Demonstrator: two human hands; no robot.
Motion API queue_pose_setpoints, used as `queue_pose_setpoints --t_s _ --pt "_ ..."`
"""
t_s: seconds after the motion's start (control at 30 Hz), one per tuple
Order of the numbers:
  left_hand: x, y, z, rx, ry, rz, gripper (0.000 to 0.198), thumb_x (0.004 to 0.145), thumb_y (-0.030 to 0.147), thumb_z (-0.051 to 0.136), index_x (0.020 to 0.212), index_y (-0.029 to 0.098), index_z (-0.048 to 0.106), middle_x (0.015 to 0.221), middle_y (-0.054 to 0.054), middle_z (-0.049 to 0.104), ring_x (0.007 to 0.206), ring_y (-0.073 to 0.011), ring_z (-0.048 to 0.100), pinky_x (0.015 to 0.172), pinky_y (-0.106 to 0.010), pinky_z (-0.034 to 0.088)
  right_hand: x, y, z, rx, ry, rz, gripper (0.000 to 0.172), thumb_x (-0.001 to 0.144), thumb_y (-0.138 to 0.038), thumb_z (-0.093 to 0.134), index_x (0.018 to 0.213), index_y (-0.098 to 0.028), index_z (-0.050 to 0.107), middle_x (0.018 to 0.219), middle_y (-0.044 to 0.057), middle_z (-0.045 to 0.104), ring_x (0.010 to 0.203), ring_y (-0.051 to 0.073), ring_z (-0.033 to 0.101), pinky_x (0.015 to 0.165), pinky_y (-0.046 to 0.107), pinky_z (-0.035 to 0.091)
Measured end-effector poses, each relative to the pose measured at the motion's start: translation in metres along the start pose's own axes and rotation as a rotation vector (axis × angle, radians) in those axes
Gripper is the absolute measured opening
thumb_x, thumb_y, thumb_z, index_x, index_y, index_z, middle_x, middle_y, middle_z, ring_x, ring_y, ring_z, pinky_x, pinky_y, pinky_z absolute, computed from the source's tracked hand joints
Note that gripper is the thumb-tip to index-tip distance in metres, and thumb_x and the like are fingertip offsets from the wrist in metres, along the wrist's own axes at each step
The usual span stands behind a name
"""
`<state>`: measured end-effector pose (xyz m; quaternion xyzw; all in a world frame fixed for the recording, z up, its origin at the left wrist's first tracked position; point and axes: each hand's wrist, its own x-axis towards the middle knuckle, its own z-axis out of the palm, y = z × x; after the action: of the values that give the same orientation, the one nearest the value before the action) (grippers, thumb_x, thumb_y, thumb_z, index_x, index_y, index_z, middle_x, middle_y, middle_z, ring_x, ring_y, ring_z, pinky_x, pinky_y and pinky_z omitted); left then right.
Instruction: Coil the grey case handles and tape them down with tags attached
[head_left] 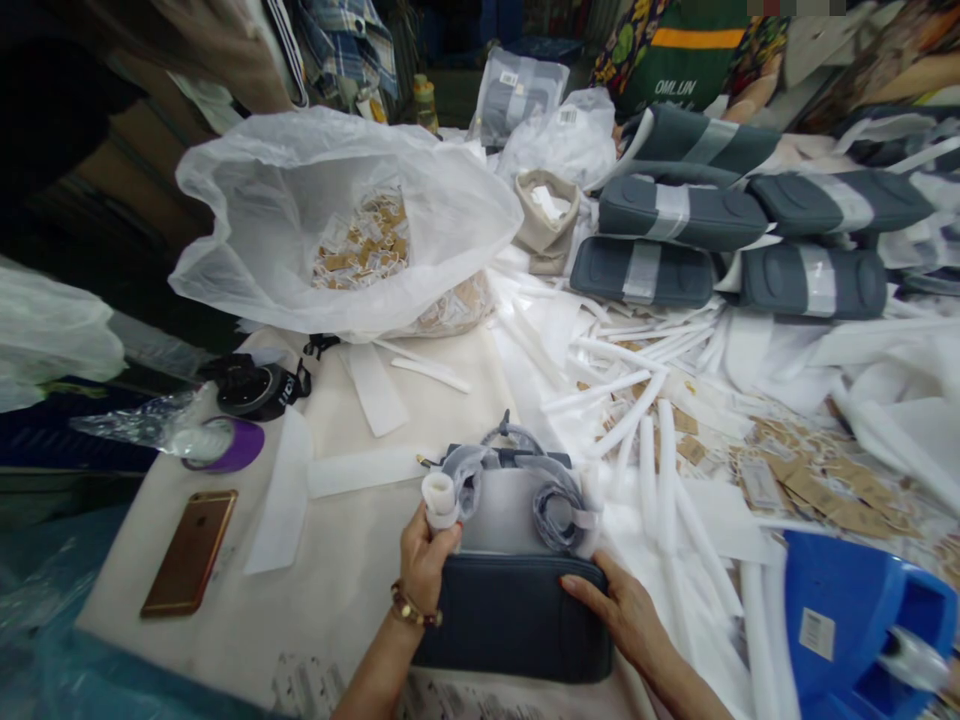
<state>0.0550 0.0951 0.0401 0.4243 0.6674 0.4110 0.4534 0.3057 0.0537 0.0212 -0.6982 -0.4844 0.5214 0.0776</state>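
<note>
A dark blue bag (517,620) lies on the table in front of me. My left hand (426,560) is closed round a roll of white foam (440,497) at the bag's left corner. Resting on the bag's right end, my right hand (611,595) has its thumb on the front face and its fingers behind the edge. Beyond the bag's top edge sit its grey handle (514,435) and a strap coil (559,515) in clear wrapping. What lies under the bag is hidden.
A large plastic bag (262,220) holds tan tags (367,240). Wrapped dark bags (682,212) are stacked at the back right. White foam strips (649,470) and loose tags cover the right side. A blue tape dispenser (840,610), phone (190,553) and purple tape roll (232,445) lie around. Another person stands beyond.
</note>
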Motion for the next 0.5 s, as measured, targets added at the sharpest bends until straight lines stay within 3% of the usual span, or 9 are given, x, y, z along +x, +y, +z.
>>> queue_pose_setpoints --t_s 0.17,0.23,0.3,0.4,0.5 --pt "0.025 0.012 -0.002 -0.057 -0.112 -0.173 0.048 0.068 0.051 0.051 0.097 0.012 0.058 0.074 -0.006 0.065 0.063 -0.0204 0.063 0.057 -0.033 0.052 0.0 -0.002 -0.001 0.013 -0.006 0.006 0.041 0.069 -0.063 0.046 0.067 -0.023 0.043 0.06 -0.002 0.049 0.063 0.019 0.05 0.058 0.029 0.033" --pt "0.031 0.014 0.003 0.007 -0.07 -0.22 0.051 0.072 0.055 0.049 0.098 0.012 0.057 0.072 -0.008 0.065 0.06 -0.0227 0.064 0.055 -0.035 0.052 0.0 -0.003 -0.001 0.033 -0.004 0.013 0.04 0.069 -0.062 0.048 0.067 -0.023 0.043 0.061 -0.002 0.05 0.063 0.019 0.05 0.058 0.029 0.033" --pt "0.03 0.014 0.008 0.09 0.03 -0.223 0.056 0.072 0.055 0.052 0.108 0.012 0.052 0.086 -0.012 0.066 0.077 -0.0287 0.065 0.067 -0.042 0.052 0.0 -0.003 0.0 0.068 -0.001 0.015 0.039 0.069 -0.061 0.05 0.071 -0.022 0.044 0.064 -0.002 0.051 0.066 0.019 0.051 0.059 0.028 0.035" --pt "0.019 0.007 0.016 0.304 0.211 -0.079 0.071 0.072 0.047 0.057 0.129 0.01 0.036 0.123 -0.021 0.052 0.116 -0.0349 0.049 0.092 -0.048 0.042 -0.002 -0.003 0.002 0.095 0.032 0.031 0.039 0.069 -0.059 0.053 0.078 -0.022 0.046 0.067 -0.002 0.053 0.068 0.02 0.052 0.061 0.028 0.037" --pt "0.011 -0.004 0.019 0.636 0.302 0.117 0.072 0.08 0.045 0.048 0.135 0.002 0.029 0.12 -0.026 0.053 0.111 -0.0348 0.053 0.089 -0.046 0.044 -0.004 -0.005 0.003 0.081 0.087 0.067 0.042 0.066 -0.059 0.054 0.083 -0.021 0.047 0.063 -0.003 0.051 0.065 0.02 0.052 0.06 0.029 0.037"
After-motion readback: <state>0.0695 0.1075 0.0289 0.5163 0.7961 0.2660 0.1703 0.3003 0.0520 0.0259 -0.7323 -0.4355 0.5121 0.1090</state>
